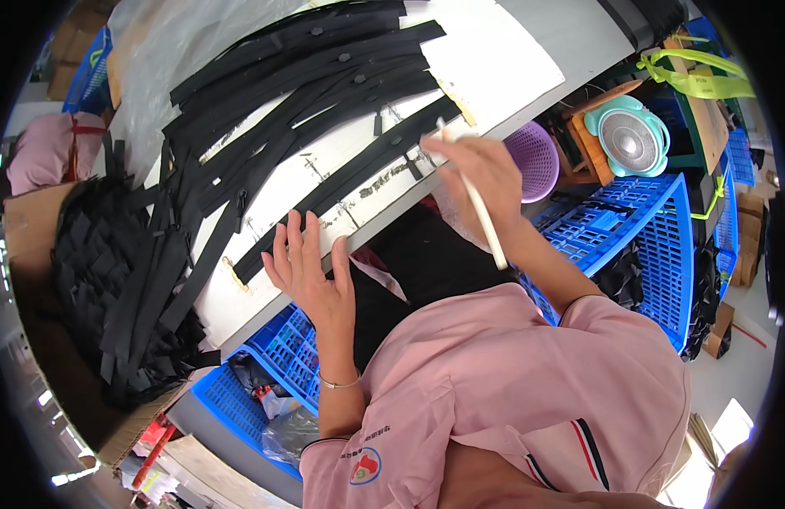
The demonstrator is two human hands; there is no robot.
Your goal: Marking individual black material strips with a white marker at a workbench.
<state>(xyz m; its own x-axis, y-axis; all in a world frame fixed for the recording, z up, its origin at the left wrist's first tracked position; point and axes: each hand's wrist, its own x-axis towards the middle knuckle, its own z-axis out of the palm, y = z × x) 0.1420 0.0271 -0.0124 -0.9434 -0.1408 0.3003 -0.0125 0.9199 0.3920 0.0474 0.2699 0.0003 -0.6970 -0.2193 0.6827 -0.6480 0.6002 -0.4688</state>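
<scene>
A black fabric strip [350,180] lies straight along the near edge of a white marked board [511,51]. My left hand [314,270] rests on the board at the strip's left part, fingers stretched and somewhat spread, holding nothing. At the strip's right end, my right hand [482,174] is closed around a slim white pen [486,222]. The pen slants through the fingers, one end beyond the fingertips and the other toward my body. Farther back, several black strips [299,64] lie in overlapping rows.
At left, a cardboard box [36,225] holds a heap of black strips [95,263], some trailing onto the board. Blue plastic baskets [613,225] stand at my right, others under the table. A purple basket [532,161] and turquoise fan [632,136] sit beyond the table's right edge.
</scene>
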